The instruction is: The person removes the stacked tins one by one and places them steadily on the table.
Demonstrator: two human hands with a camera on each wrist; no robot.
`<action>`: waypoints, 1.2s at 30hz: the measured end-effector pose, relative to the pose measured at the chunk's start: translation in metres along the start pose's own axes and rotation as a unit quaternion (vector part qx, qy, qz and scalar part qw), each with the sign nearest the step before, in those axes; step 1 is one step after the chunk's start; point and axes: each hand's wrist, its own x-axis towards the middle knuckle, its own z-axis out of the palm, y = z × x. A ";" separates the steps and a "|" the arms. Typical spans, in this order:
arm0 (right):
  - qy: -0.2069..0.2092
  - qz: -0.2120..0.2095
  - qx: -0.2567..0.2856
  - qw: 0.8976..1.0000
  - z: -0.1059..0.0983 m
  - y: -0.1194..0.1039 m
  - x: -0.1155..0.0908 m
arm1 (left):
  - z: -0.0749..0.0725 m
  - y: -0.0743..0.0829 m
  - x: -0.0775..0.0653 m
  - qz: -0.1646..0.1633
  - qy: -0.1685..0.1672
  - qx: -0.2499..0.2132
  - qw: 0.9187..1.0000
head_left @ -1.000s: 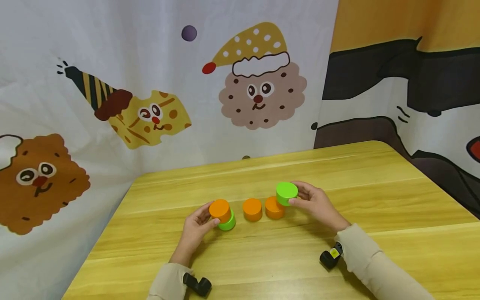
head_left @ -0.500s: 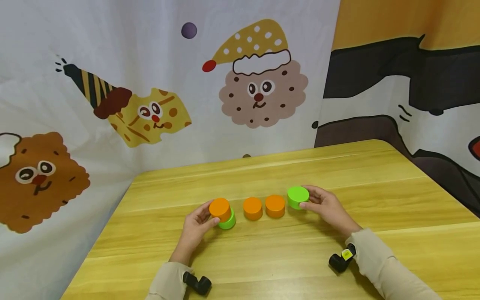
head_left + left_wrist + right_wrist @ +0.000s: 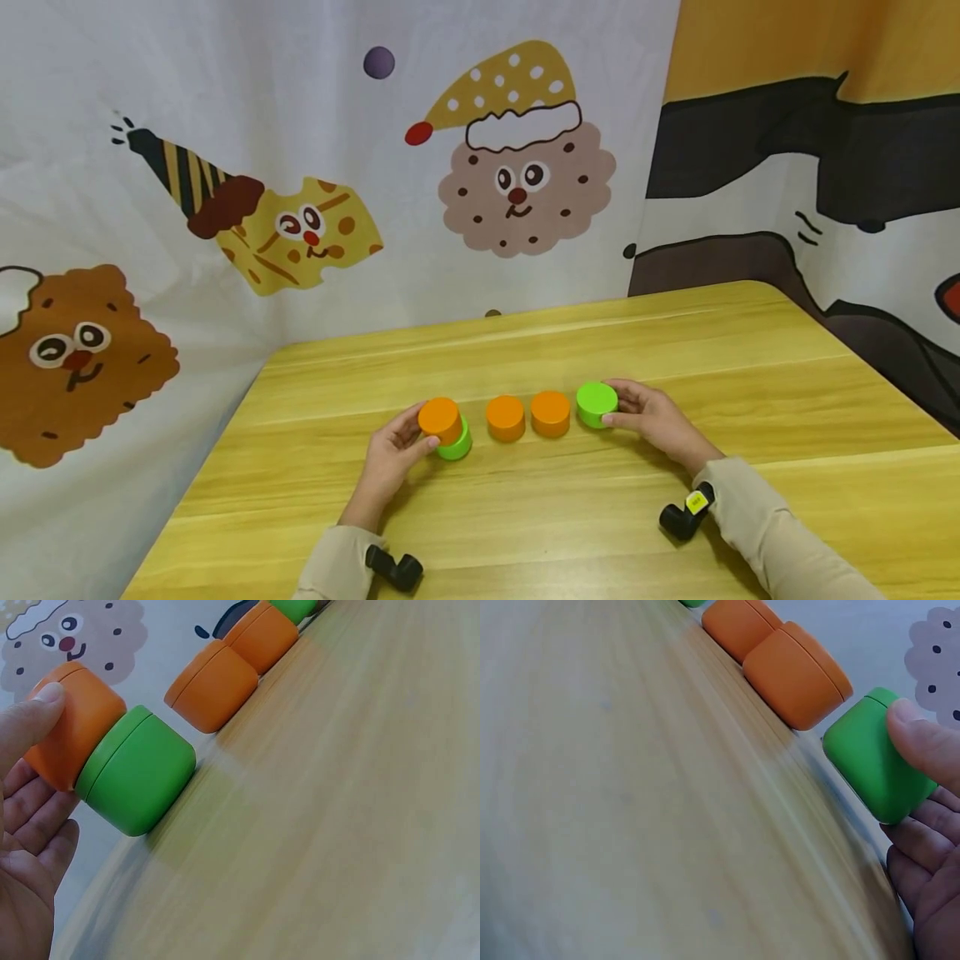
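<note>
Head view: your left fingers pinch orange cylinder, lower green cylinder beside them; right fingers pinch second green cylinder. Release each squarely.

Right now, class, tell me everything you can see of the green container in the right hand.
The green container is a short, round, smooth piece that looks like plastic, with a flat top, a rounded lower edge and a thin seam near the top. It is upright or nearly so, pinched by the right hand, thumb against its side. It sits right of the nearest orange container, a narrow gap between. Whether its base touches the table is unclear.
</note>
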 end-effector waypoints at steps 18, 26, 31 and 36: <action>-0.008 0.022 -0.025 0.999 0.001 -0.002 0.000 | -0.001 0.002 0.001 -0.005 0.003 0.007 1.000; -0.006 0.022 -0.053 0.998 -0.001 -0.005 0.000 | -0.001 0.001 0.000 0.006 -0.003 0.006 1.000; -0.011 0.017 -0.062 0.998 -0.001 -0.006 -0.001 | -0.001 0.000 -0.001 0.008 -0.001 0.001 1.000; -0.010 0.016 -0.059 0.998 -0.001 -0.006 -0.002 | -0.001 -0.001 -0.001 0.010 -0.004 -0.005 1.000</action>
